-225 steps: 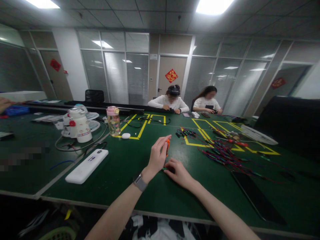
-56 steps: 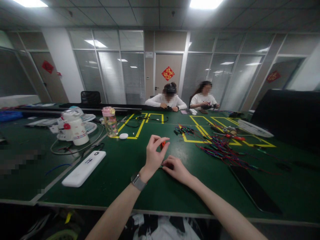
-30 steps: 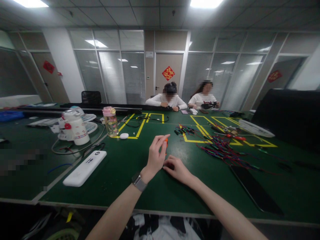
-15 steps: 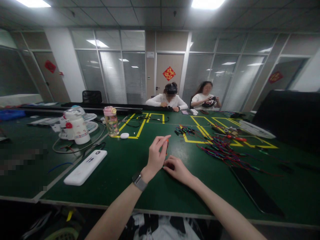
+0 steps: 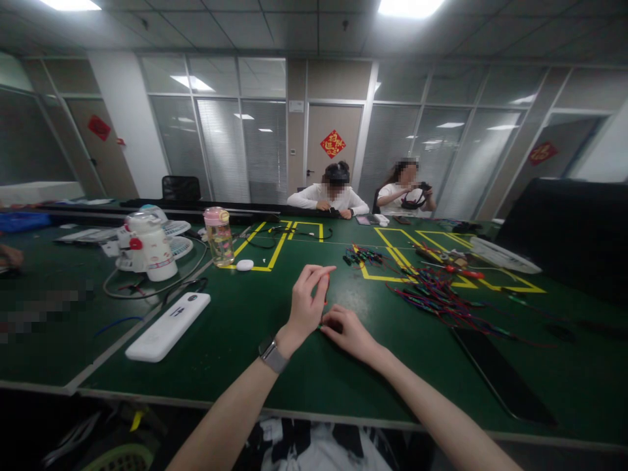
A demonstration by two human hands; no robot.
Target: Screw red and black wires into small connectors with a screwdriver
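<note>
My left hand [image 5: 309,299] is raised just above the green table, its wrist wearing a watch. Its fingers are closed round a small orange tool [image 5: 326,297], mostly hidden behind them, so its kind does not show. Close by on the right, my right hand [image 5: 349,333] rests low on the table with thumb and fingers pinched together. A tiny green-tipped piece [image 5: 321,326] shows at those fingertips, below the orange tool; the rest of it is covered.
Red and blue wires [image 5: 441,294] lie heaped on the right, near a black slab [image 5: 505,376]. On the left are a white power bank [image 5: 169,327], a white kettle-like bottle [image 5: 154,252], a pink-lidded bottle [image 5: 219,239] and a white case [image 5: 244,265]. Two people sit opposite.
My left fingers have shifted slightly and less orange shows. My right hand stays put. Another person's hand has appeared at the left edge; the person at the right has raised an arm.
</note>
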